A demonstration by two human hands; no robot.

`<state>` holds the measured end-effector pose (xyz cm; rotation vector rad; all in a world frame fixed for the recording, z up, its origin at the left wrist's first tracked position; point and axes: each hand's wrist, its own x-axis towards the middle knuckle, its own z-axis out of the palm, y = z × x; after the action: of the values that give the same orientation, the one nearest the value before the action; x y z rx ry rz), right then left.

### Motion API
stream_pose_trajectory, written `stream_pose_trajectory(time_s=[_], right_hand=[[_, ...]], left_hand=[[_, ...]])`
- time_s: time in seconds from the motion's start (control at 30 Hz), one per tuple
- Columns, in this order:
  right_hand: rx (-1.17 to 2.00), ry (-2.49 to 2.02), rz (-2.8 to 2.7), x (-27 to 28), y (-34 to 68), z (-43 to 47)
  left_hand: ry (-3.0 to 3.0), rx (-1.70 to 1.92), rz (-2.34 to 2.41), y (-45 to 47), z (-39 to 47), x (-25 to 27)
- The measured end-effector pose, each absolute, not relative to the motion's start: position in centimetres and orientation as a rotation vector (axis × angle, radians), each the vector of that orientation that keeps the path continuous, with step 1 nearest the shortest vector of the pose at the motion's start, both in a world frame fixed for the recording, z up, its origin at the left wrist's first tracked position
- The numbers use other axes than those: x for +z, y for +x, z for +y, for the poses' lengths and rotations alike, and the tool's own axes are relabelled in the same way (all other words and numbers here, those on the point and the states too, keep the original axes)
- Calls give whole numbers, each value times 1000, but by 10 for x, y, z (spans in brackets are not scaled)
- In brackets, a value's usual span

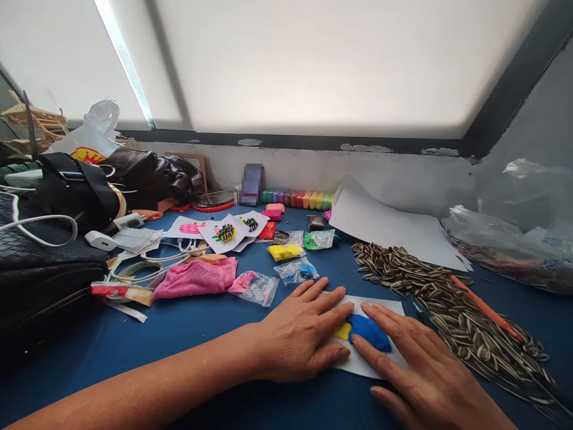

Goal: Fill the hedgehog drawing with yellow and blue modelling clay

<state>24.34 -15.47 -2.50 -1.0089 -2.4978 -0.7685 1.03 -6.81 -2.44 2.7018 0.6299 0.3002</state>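
On a white sheet of paper (394, 306) lies a flattened blue piece of modelling clay (367, 332), with a smaller yellow clay piece (343, 331) touching its left side. My left hand (304, 331) rests flat with fingers spread, over the paper's left part and beside the yellow clay. Reaching in from the right, my right hand (416, 352) has its fingers stretched out over the blue clay, fingertips at its upper and left edges. Parts of the blue clay and the paper are hidden under the hands.
Sunflower seeds (403, 269) are heaped at right, with an orange stick (486, 307) among them. Bagged yellow clay (285, 252), bagged blue clay (298, 272) and a pink cloth (197, 277) lie beyond my left hand. Decorated paper cards (226, 234) and a black bag (45, 286) are farther left.
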Motion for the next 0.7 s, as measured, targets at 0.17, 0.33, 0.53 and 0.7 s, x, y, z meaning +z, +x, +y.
stream_pose_trajectory(time_s=[0.17,0.33,0.53,0.7], right_hand=[[-792,-943,-2517,-20,240,-156],[-764,-938,-2558,-18,240,-154],[-712,-975,-2562,-21,243,-156],[-624,-1076,-2521,-22,235,-159]], left_hand=[[2688,288,629,10,-67,-24],[2659,232,629,9,-64,-20],[2655,178,611,9,-63,-16],[2637,144,606,8,-63,-14]])
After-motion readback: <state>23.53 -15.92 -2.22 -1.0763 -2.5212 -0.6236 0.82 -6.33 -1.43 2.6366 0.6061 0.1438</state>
